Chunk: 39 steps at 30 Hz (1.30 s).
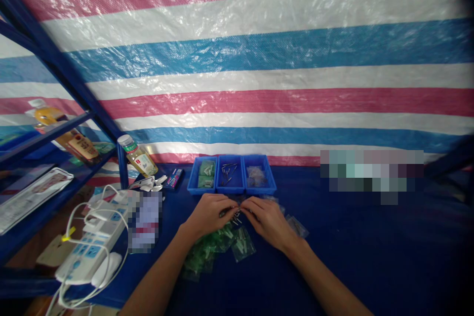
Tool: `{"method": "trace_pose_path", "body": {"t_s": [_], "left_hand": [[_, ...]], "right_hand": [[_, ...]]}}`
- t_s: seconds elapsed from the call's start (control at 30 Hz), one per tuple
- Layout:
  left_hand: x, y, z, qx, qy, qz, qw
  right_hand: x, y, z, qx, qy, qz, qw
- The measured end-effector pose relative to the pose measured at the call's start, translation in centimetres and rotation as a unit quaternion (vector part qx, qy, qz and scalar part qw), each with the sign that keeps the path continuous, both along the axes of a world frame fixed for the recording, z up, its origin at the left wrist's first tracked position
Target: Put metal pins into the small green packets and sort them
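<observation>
My left hand (213, 213) and my right hand (267, 221) meet fingertip to fingertip over the table, both pinched closed. Whatever lies between the fingertips is too small to name. Just below them are small metal pin-like pieces (236, 218). Clear bags with green contents (207, 249) are heaped under and beside my left hand, and one small bag of pale pieces (243, 243) lies between my wrists. By my right wrist rests another clear bag (297, 226). Beyond my hands stand three blue bins: the left bin (190, 183) with green packets, the middle bin (230, 188) with metal pins, the right bin (272, 183) with clear packets.
White power strips (91, 242) with tangled cables occupy the left side, near a drink bottle (138, 157) and a small blue box (174, 178). A blue metal frame (66, 64) rises at left. Striped plastic sheeting (259, 76) backs the blue table (370, 256).
</observation>
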State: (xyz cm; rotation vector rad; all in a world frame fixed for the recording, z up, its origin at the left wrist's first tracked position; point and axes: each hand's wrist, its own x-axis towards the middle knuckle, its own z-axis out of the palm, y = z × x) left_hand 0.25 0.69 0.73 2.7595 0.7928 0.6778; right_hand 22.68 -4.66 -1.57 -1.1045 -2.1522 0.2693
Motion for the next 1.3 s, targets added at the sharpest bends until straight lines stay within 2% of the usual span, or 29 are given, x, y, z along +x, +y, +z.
{"method": "trace_pose_path", "body": {"t_s": [0.3, 0.57, 0.83, 1.07, 1.3], "left_hand": [[0.27, -0.30, 0.03, -0.007, 0.000, 0.009, 1.000], [0.40, -0.35, 0.32, -0.003, 0.001, 0.007, 1.000], [0.32, -0.30, 0.29, 0.004, -0.002, -0.001, 1.000], [0.33, -0.24, 0.52, -0.002, -0.009, 0.000, 1.000], [0.08, -0.12, 0.25, -0.002, -0.014, 0.001, 1.000]], "right_hand": [[-0.21, -0.17, 0.00, 0.013, 0.010, 0.001, 1.000], [-0.10, -0.21, 0.51, -0.008, 0.004, -0.003, 1.000], [-0.17, -0.18, 0.20, -0.018, -0.010, 0.001, 1.000], [-0.06, -0.06, 0.21, -0.018, -0.010, -0.044, 0.999], [-0.12, -0.15, 0.23, -0.021, -0.003, -0.018, 1.000]]}}
